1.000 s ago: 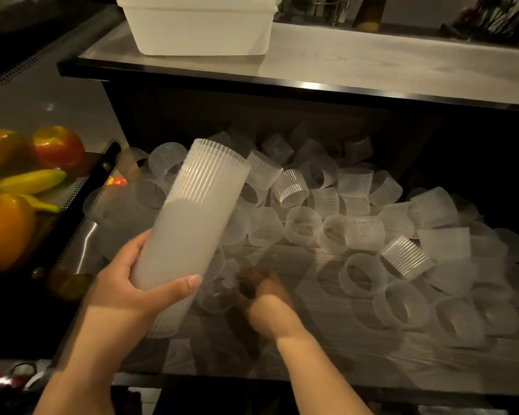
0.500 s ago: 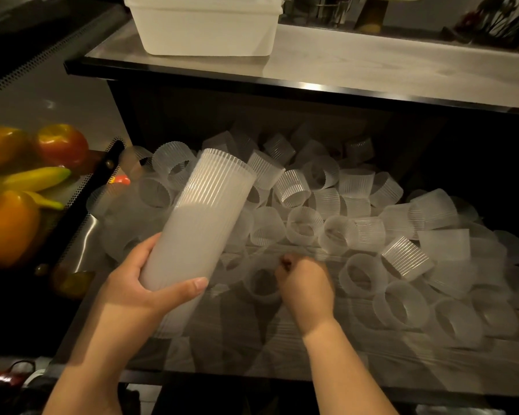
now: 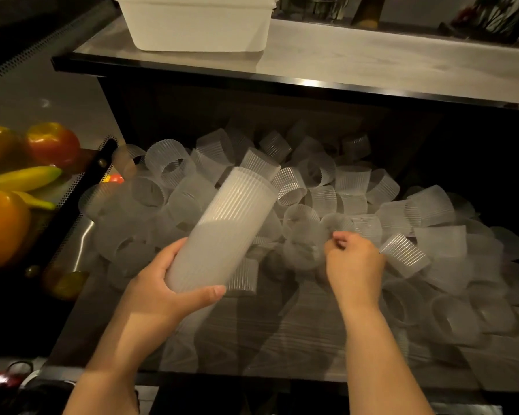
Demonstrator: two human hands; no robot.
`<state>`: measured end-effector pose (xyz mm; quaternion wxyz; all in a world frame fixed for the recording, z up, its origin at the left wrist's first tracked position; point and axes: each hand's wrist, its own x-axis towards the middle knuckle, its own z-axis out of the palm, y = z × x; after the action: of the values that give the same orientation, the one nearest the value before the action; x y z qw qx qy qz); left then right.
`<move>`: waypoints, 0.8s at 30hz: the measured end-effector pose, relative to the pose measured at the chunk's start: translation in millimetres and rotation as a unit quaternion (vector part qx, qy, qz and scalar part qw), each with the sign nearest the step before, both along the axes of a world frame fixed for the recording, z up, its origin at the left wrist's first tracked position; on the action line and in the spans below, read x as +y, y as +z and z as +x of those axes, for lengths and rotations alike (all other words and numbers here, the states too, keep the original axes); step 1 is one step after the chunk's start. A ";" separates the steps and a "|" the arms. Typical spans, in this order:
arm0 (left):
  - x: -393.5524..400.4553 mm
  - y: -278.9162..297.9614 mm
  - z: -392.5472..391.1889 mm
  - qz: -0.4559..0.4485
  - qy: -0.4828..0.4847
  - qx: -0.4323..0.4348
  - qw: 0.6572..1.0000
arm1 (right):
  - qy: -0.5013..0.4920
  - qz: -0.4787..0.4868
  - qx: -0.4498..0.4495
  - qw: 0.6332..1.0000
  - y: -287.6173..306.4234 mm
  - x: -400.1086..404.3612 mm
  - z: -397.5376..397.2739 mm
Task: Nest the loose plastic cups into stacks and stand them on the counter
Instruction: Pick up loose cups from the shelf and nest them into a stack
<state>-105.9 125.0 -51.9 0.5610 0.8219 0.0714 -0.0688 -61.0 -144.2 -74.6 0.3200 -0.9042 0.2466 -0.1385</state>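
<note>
My left hand (image 3: pixel 162 292) grips a tall stack of nested ribbed translucent cups (image 3: pixel 225 232) near its lower end. The stack tilts up and to the right, with its open mouth toward the pile. Just right of the stack, my right hand (image 3: pixel 354 262) pinches the rim of a blurred loose cup (image 3: pixel 301 244) with curled fingers. Several loose cups (image 3: pixel 351 181) lie on their sides in a heap across the low wooden surface (image 3: pixel 297 339) under the counter (image 3: pixel 372 55).
A white plastic tub (image 3: pixel 192 22) stands at the counter's back left. The counter's dark front edge (image 3: pixel 282 85) overhangs the cup heap. On the left, a perforated metal tray (image 3: pixel 72 205) holds apples, oranges and bananas (image 3: pixel 21 178).
My right hand moved from the near left of the heap up and to the right and took hold of a loose cup. The stack in my left hand shifted slightly right.
</note>
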 end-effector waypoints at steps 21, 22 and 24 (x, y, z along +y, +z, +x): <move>5.1 16.4 -9.3 -0.017 -0.130 0.004 0.991 | 0.174 0.369 0.047 0.912 87.9 -4.4 25.9; 4.9 15.8 -8.7 -0.016 -0.129 0.003 0.992 | 0.191 0.343 0.049 0.919 87.3 -3.0 27.4; 4.8 14.4 -7.4 -0.014 -0.123 0.003 0.992 | 0.223 0.296 0.051 0.927 85.2 3.4 29.5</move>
<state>-113.3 129.8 -37.6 0.5591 0.8165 -0.0298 -0.1407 -31.5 -140.8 10.6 0.5831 -0.8057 0.0842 0.0619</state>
